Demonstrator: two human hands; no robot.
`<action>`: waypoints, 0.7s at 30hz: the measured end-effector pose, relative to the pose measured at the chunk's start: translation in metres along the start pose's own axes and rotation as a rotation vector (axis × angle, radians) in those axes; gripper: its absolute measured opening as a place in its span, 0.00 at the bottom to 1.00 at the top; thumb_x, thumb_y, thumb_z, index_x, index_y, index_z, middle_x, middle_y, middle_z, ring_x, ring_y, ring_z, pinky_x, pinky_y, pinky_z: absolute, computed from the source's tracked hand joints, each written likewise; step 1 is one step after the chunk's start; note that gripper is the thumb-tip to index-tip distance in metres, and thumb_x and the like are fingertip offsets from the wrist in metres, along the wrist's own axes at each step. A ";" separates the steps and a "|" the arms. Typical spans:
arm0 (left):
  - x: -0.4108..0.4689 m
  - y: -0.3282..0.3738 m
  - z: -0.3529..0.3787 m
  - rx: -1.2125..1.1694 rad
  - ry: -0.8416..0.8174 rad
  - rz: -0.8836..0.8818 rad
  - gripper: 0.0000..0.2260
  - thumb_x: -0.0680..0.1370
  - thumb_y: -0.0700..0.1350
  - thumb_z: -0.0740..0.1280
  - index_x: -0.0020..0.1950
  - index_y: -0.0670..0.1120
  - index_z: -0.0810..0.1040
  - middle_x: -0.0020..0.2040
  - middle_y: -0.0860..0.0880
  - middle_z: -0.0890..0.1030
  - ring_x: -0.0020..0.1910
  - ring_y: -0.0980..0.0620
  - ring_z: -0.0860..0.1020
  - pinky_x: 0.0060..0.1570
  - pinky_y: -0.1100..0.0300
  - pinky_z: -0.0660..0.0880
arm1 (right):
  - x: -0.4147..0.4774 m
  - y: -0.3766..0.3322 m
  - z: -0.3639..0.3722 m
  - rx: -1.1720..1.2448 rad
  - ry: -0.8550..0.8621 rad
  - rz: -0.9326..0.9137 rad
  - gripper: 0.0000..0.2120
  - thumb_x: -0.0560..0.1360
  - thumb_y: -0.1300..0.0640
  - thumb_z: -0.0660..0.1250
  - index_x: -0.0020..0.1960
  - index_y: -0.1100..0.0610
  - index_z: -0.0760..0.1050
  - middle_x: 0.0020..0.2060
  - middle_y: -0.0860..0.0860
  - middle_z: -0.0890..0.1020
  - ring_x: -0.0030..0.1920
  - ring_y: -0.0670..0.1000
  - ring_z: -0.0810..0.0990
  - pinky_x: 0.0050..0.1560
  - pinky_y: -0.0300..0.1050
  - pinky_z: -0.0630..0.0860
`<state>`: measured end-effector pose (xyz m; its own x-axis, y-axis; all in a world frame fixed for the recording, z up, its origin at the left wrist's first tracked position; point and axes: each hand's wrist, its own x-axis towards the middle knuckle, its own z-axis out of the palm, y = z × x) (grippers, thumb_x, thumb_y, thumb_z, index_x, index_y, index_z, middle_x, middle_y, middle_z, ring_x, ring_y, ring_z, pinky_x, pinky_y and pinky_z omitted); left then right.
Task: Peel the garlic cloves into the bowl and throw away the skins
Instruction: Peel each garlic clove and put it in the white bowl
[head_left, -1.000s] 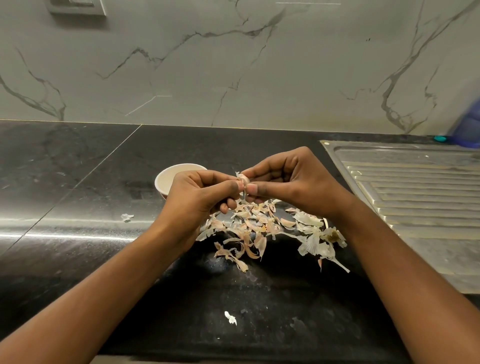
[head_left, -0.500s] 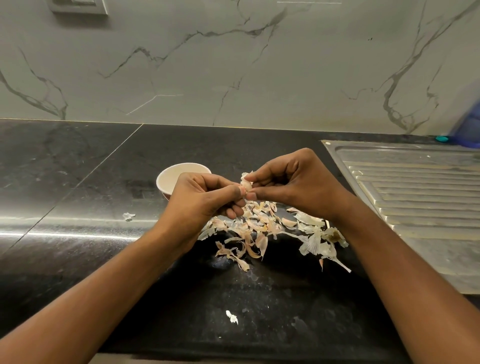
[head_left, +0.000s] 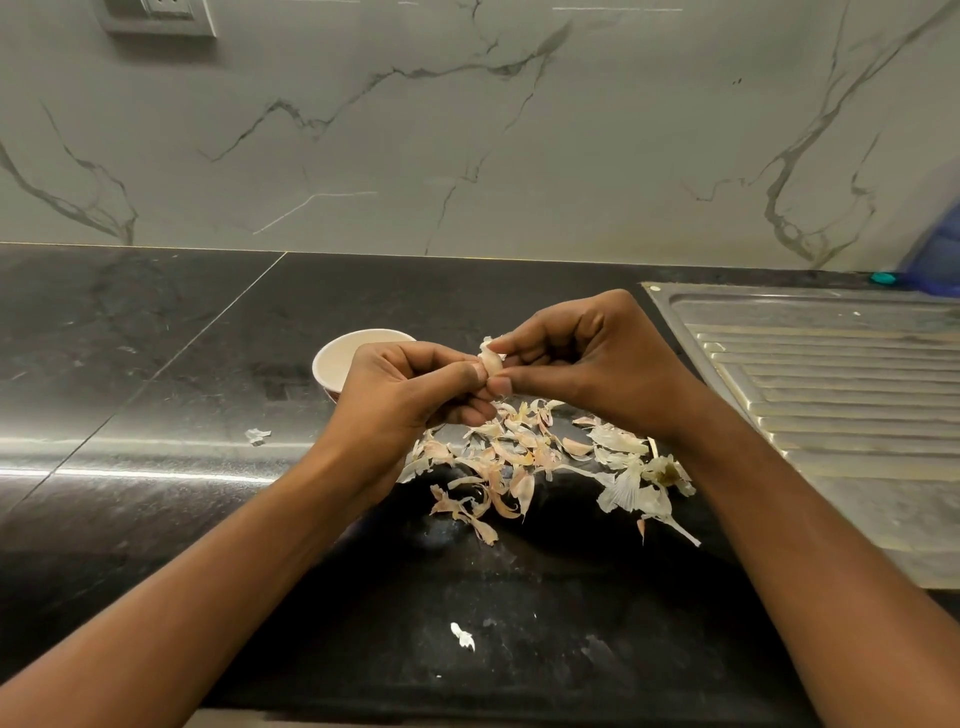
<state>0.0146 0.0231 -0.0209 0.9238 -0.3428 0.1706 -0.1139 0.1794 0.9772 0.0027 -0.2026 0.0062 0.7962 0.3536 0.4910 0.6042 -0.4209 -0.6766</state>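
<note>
Now higher above the skins, both hands' garlic clove.

The left hand hides the near side of the bowl (its contents cannot be seen). Far right of the bowl, a blurred blue object runs off the edge.

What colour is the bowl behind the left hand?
The bowl is off-white or pale cream, plain with no pattern, seen best in the head view.
</note>
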 end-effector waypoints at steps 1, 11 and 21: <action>0.000 0.001 0.000 -0.022 -0.014 -0.007 0.07 0.77 0.36 0.72 0.52 0.32 0.85 0.45 0.32 0.86 0.38 0.44 0.85 0.40 0.60 0.83 | 0.000 0.000 -0.001 -0.002 0.003 -0.002 0.14 0.74 0.61 0.80 0.58 0.62 0.86 0.49 0.52 0.90 0.49 0.51 0.90 0.52 0.51 0.88; -0.002 0.004 -0.001 -0.057 -0.068 -0.040 0.10 0.73 0.40 0.73 0.50 0.35 0.86 0.46 0.35 0.87 0.40 0.45 0.87 0.41 0.61 0.84 | 0.000 0.000 -0.001 -0.050 -0.023 -0.012 0.13 0.75 0.61 0.80 0.58 0.61 0.87 0.48 0.51 0.90 0.47 0.51 0.90 0.51 0.49 0.88; -0.002 0.000 -0.002 -0.016 -0.032 0.011 0.10 0.74 0.40 0.73 0.50 0.33 0.85 0.46 0.34 0.87 0.40 0.44 0.86 0.43 0.59 0.85 | 0.001 0.000 0.001 -0.062 -0.015 -0.031 0.13 0.75 0.61 0.80 0.58 0.61 0.87 0.48 0.51 0.90 0.47 0.52 0.90 0.50 0.51 0.88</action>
<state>0.0129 0.0254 -0.0215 0.9105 -0.3698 0.1851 -0.1176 0.1976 0.9732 0.0029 -0.2015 0.0063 0.7765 0.3800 0.5025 0.6300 -0.4602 -0.6255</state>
